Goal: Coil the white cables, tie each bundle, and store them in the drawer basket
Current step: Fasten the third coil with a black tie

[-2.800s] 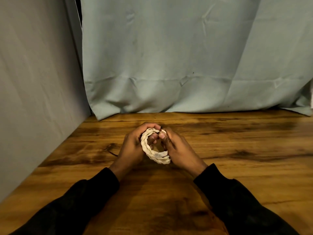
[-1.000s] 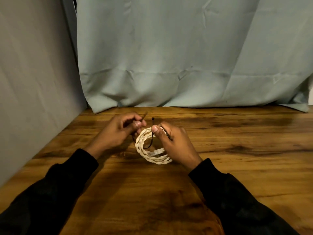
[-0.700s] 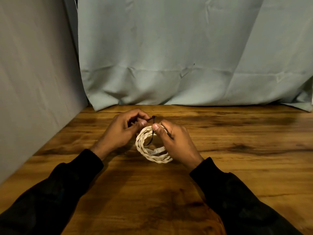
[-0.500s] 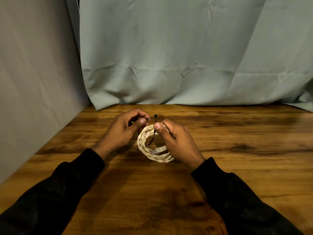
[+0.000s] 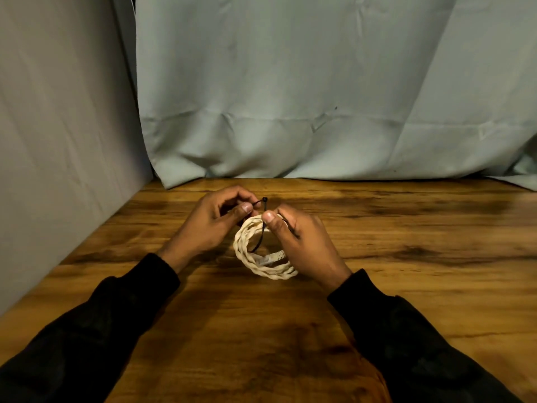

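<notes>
Right hand [image 5: 299,238]: thumb and fingers curled round the far side of the coiled white cable [image 5: 261,250], thumb tip pressing the top of the loop. Holds the coil standing on edge, its lower rim at or just above the wooden table [image 5: 406,257]; contact cannot be told.

Left hand [image 5: 213,221]: thumb and forefinger pinched together on the tail of a thin black cable tie [image 5: 262,225], just beside the tie's small head [image 5: 264,200], which sticks up above the coil. The tie's strap drops through the coil's opening; whether the tail is already threaded through the head cannot be told.

Handling, as judged: the cable looks light, twisted, springy — turns likely to fan out if the grip loosens. Best held where the tie crosses, all turns pinched together. A connector [image 5: 268,258] lies inside the loop.

No drawer basket in view. Pale fabric backdrop [image 5: 319,97] behind the table.
</notes>
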